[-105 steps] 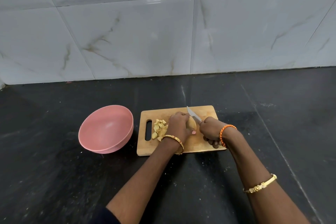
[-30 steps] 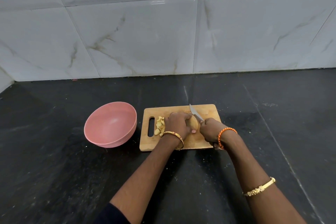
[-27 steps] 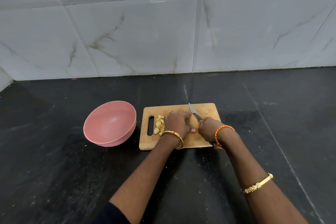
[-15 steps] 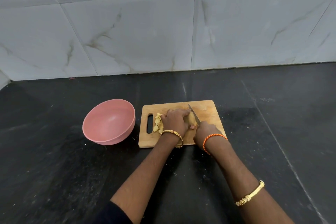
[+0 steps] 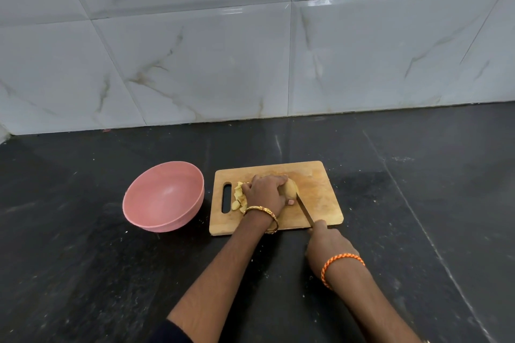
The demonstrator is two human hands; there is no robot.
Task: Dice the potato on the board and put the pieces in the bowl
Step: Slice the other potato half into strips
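A wooden cutting board (image 5: 317, 189) lies on the black counter. On it my left hand (image 5: 264, 192) presses down on a peeled potato (image 5: 290, 189), covering most of it. Several diced pieces (image 5: 239, 198) lie just left of that hand, near the board's handle slot. My right hand (image 5: 328, 242) grips a knife (image 5: 304, 210) by the handle, off the board's near edge. The blade slants up to the potato's right side, its tip close to my left thumb. A pink bowl (image 5: 164, 198) stands left of the board, with nothing in it.
The black stone counter (image 5: 418, 203) stretches wide to the right and front. A white marble-tile wall (image 5: 250, 64) rises behind it.
My right hand has pulled back toward me, off the board's near edge, drawing the knife along the potato's right side. My left hand stays on the potato.
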